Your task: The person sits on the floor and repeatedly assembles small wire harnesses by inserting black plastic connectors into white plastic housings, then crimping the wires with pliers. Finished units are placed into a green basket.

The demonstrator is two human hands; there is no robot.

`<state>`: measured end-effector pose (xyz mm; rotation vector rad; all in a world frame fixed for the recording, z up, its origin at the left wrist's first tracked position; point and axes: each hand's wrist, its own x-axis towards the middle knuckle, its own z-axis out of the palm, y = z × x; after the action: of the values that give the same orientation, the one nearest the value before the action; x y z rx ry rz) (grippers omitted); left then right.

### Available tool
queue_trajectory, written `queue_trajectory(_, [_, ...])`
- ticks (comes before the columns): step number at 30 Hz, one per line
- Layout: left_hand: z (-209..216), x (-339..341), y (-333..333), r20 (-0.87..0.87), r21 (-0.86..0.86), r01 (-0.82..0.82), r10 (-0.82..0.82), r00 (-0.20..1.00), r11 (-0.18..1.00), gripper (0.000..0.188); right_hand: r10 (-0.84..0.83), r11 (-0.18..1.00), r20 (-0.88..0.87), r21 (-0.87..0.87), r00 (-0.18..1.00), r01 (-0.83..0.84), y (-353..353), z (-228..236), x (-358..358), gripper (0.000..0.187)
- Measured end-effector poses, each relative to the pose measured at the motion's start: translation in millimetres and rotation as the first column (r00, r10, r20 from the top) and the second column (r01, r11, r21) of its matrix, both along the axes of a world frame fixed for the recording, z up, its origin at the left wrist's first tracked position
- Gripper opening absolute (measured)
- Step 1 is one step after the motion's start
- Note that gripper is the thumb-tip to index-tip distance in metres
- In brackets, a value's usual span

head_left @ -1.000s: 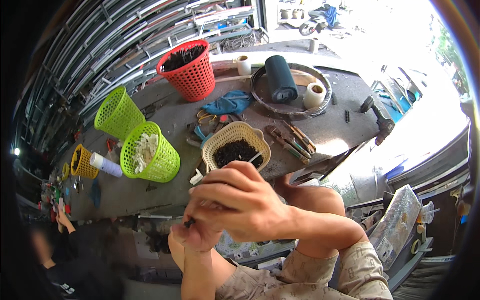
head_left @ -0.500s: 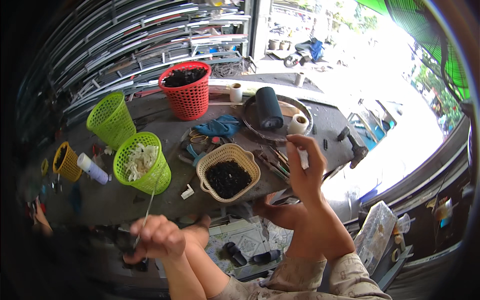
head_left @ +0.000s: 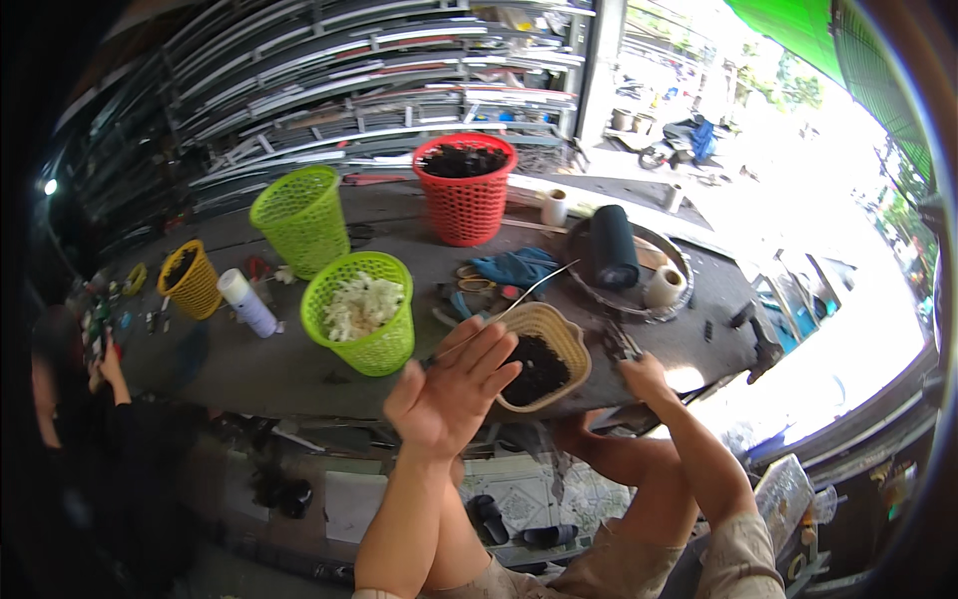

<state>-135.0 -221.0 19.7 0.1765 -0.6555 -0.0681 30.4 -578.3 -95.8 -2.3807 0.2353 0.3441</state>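
Note:
My left hand (head_left: 449, 399) is raised in front of the beige basket (head_left: 574, 339), palm showing and fingers extended. A thin metal rod (head_left: 544, 283) runs behind or between its fingers, staying in the hand, its tip over the basket. Small black pieces (head_left: 539, 377) fill the basket's bottom, partly hidden by my fingers. To the basket's right, my right hand (head_left: 644, 377) reaches down to the dark hand tools (head_left: 621, 342) on the table. Its fingers are closed at their near ends; which tool they grip is not clear.
Green baskets stand left, one with white pieces (head_left: 364, 304), one behind (head_left: 299, 220). A red basket (head_left: 464, 205) holds black material. Nearby are a spray can (head_left: 247, 302), a blue cloth (head_left: 514, 267) and a round tray (head_left: 684, 285) with rolls. Another person's hand (head_left: 112, 371) shows far left.
My left hand has moved up and right with the rod, turning its palm into view. My right hand has come down from the air to the tools. The view has shifted left.

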Motion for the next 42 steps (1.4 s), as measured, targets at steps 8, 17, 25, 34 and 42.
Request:
queue_trajectory(8, [-4,2,-12,-0.019,0.017,-0.025,0.025,0.999,1.000,0.079,-0.093,0.562,-0.082,0.818,0.992,0.120,35,123,-183,0.023])
queue_trajectory(17, [0,-17,-35,-0.140,0.208,-0.075,0.106,0.985,0.975,0.083,0.487,0.704,0.332,0.398,0.808,-0.588,91,159,-232,0.028])
queue_trajectory(25, [-4,-26,-36,-0.115,0.256,-0.077,0.109,0.987,0.964,0.088,0.458,0.781,0.388,0.255,0.800,-0.571,99,144,-236,0.049])
queue_trajectory(34, [-6,-29,-36,-0.102,0.356,-0.134,0.181,0.978,0.925,0.081,0.424,0.780,0.484,0.234,0.765,-0.580,104,143,-236,0.049])
queue_trajectory(42, [-12,-32,-32,-0.072,0.185,-0.078,0.093,0.993,0.980,0.069,0.464,0.748,0.492,0.226,0.736,-0.624,103,150,-237,0.047])
